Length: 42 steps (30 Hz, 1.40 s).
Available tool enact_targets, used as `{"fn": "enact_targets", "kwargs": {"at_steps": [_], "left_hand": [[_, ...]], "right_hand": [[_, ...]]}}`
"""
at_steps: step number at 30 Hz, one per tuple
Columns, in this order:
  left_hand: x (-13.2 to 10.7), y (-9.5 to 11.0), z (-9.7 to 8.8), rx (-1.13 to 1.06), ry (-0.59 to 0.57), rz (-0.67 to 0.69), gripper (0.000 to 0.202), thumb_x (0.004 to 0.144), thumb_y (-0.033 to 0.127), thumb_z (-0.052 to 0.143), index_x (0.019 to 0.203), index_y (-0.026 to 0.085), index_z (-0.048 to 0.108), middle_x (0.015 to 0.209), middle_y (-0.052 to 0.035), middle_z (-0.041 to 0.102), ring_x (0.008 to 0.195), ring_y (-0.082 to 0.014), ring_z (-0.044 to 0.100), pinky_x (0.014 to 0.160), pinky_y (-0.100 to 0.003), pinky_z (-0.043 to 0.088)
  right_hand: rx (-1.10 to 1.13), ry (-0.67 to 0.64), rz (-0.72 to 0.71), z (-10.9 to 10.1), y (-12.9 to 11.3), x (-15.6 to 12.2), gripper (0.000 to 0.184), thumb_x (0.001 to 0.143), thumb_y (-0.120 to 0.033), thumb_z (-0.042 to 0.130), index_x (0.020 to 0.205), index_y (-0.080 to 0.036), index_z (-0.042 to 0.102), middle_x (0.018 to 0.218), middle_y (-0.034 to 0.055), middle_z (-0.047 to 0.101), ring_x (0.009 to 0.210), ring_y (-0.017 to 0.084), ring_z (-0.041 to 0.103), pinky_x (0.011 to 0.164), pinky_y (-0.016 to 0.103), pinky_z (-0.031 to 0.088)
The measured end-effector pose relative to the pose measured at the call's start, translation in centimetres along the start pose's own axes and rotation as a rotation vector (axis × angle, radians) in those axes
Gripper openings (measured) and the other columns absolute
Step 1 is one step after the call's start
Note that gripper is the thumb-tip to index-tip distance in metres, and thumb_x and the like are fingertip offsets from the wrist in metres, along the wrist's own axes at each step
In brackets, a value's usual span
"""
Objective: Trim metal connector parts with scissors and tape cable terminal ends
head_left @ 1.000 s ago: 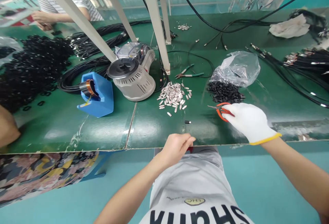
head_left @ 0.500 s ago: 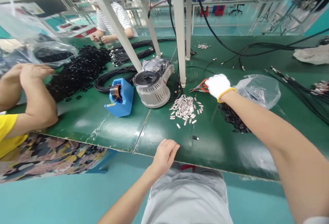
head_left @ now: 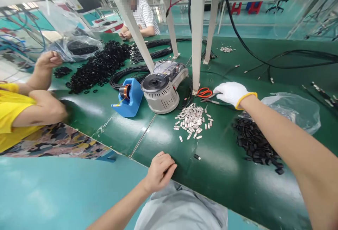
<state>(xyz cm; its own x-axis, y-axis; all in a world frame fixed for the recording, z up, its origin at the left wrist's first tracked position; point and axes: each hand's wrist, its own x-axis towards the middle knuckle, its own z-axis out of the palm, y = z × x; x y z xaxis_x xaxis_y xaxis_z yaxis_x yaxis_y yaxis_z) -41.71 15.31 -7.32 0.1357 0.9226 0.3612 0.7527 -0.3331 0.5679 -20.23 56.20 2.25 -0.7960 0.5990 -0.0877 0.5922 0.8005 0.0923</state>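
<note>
My right hand [head_left: 231, 92], in a white glove, reaches far over the green table [head_left: 224, 173]. Its fingers are stretched out and touch the end of the orange-handled scissors [head_left: 204, 92], which lie flat by a white frame leg [head_left: 196, 36]. My bare left hand [head_left: 160, 172] rests on the table's near edge with its fingers curled together; I see nothing in it. A small black piece [head_left: 196, 157] lies just right of that hand. Between my hands lies a pile of small metal pieces [head_left: 194, 120].
A heap of black pieces [head_left: 255, 143] spills from a clear bag [head_left: 293, 110] on the right. A grey tape dispenser [head_left: 161, 94], a blue tape holder [head_left: 128, 98], black cables and black rings [head_left: 97, 66] lie left. A person in yellow [head_left: 16, 113] sits beside me.
My right hand carried the scissors from the near right up to the frame leg and laid them down. My left hand stayed at the table's edge. My view swung left.
</note>
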Motion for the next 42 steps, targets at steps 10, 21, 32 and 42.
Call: {"fn": "enact_targets", "kwargs": {"at_steps": [10,21,32,42], "left_hand": [[-0.3,1.0,0.1,0.025,-0.002,-0.061,0.009,0.091,0.013,0.048,0.093,0.021,0.049,0.069,0.0017,0.049,0.062,-0.0160,0.042,0.067,-0.033,0.035],[-2.1,-0.9,-0.2,0.071,0.252,-0.018,0.027,0.099,0.010,0.047,0.123,0.020,0.053,0.095,-0.0052,0.074,0.075,-0.0173,0.068,0.073,-0.032,0.050],[-0.1,3.0,-3.8,-0.862,0.102,-0.299,0.035,0.099,0.044,0.056,0.122,0.017,0.056,0.081,0.0013,0.051,0.072,-0.0117,0.048,0.069,-0.026,0.040],[-2.3,8.9,-4.5,-1.185,-0.241,-0.462,0.051,0.094,0.056,0.060,0.121,0.012,0.062,0.062,0.0041,0.048,0.053,-0.0086,0.042,0.048,-0.021,0.035]], "right_hand": [[-0.031,0.045,0.072,2.3,-3.1,-4.4,0.034,0.093,-0.021,0.045,0.105,-0.012,0.075,0.104,0.0211,0.071,0.100,0.032,0.063,0.087,0.044,0.039],[0.493,0.443,0.245,-5.3,-6.8,-10.0,0.041,0.104,-0.035,0.035,0.131,-0.026,0.063,0.132,0.0061,0.067,0.119,0.025,0.063,0.107,0.041,0.047],[1.510,0.264,0.339,-6.1,-22.6,-20.7,0.034,0.098,-0.042,0.058,0.123,-0.021,0.067,0.107,0.0069,0.068,0.079,0.015,0.063,0.080,0.034,0.057],[1.381,0.112,0.341,-0.8,-32.9,-26.9,0.039,0.099,-0.043,0.052,0.131,-0.025,0.065,0.129,0.0078,0.069,0.118,0.025,0.064,0.103,0.043,0.052]]}}
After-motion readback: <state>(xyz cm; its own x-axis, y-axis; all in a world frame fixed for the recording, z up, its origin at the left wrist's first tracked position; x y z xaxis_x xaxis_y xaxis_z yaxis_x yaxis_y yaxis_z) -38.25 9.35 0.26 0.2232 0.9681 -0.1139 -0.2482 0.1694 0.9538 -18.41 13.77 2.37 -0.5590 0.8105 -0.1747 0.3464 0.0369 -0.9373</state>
